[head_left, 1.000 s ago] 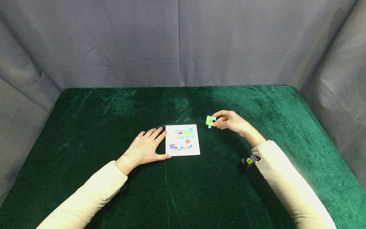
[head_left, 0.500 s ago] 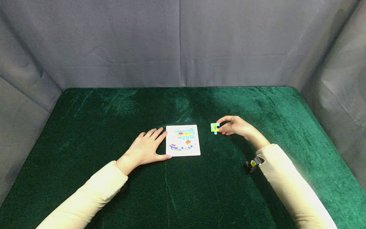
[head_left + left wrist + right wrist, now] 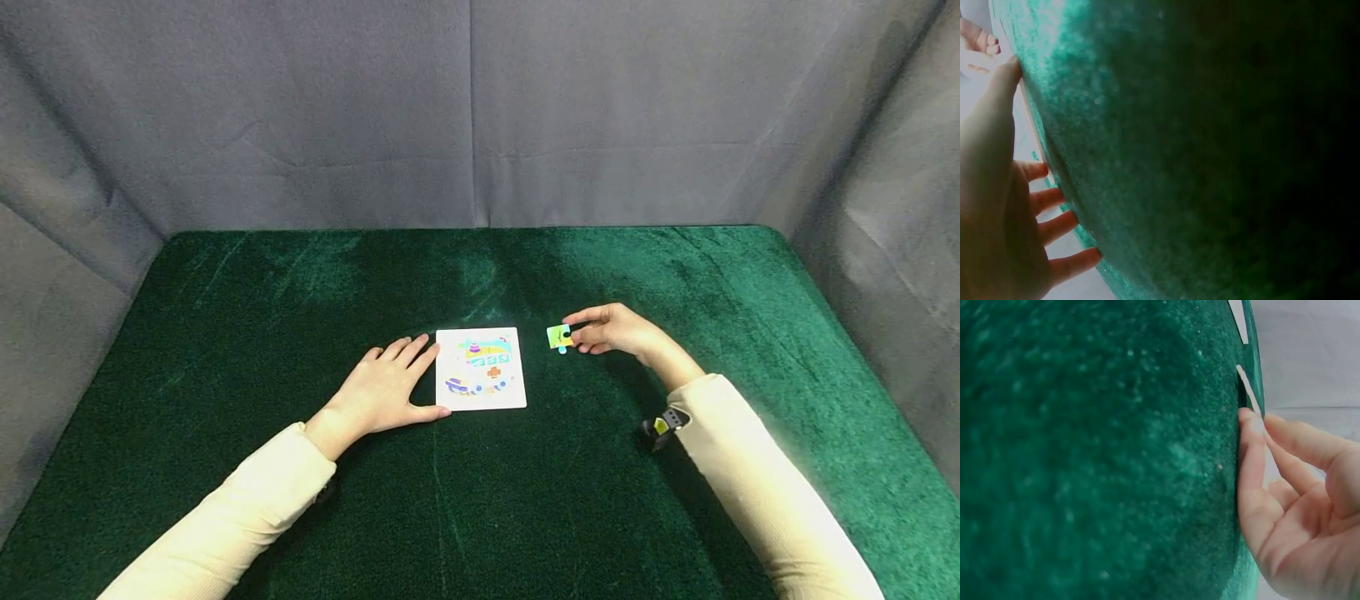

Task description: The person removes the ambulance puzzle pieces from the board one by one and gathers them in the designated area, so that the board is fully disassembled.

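Note:
A square white puzzle board (image 3: 480, 402) with a colourful vehicle picture lies flat at mid-table. Spread along its left side, my left hand (image 3: 386, 386) has straight fingers, with thumb and fingertips touching the board's edge. To the right of the board, my right hand (image 3: 613, 330) pinches a small green, yellow and blue jigsaw piece (image 3: 557, 337) between thumb and fingers. The right wrist view shows that piece (image 3: 1248, 389) edge-on, tilted, low beside the cloth. Whether it touches the cloth, I cannot tell.
Dark green velvety cloth (image 3: 480, 500) covers the table. Grey curtains (image 3: 315, 117) hang behind it and at both sides. A small dark device (image 3: 666, 425) sits at the right wrist.
My right hand has come down and nearer to me with the jigsaw piece, first drifting right, then slightly back left. The left hand and the board have stayed in place.

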The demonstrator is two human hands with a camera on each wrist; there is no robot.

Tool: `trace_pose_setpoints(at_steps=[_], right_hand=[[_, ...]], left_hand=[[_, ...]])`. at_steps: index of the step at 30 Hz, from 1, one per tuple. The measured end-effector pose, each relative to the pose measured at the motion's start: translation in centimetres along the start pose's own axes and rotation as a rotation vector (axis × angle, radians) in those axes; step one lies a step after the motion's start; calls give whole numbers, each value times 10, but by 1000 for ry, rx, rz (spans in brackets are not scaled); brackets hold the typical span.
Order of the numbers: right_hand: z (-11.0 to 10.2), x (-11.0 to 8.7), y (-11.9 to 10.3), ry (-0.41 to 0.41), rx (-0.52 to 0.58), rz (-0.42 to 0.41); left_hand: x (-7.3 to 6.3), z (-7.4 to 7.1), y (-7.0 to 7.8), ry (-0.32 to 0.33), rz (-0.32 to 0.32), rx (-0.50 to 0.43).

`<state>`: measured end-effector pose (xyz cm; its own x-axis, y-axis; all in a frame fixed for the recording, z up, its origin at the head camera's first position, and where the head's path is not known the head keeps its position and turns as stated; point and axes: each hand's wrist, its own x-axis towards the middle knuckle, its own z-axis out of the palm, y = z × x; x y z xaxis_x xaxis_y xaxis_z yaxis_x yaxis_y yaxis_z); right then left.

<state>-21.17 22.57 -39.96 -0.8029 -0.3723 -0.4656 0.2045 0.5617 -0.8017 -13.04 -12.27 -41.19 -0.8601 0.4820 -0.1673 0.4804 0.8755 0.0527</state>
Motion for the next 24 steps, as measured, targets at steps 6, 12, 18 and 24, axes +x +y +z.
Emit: trace_pose_setpoints(at_steps=[6,12,18,24], right_hand=[[-3,-2,-2,-13,9,16],[-1,-3,-8,40,-89,11],[14,1,-18,153,-217,-143],[44,11,-41,98,-327,-268]], left_hand=[[0,1,0,-7,-4,-10],[1,3,-1,-1,-5,-13],[0,2,-1,2,0,-16],[0,4,-1,0,-3,-19]])
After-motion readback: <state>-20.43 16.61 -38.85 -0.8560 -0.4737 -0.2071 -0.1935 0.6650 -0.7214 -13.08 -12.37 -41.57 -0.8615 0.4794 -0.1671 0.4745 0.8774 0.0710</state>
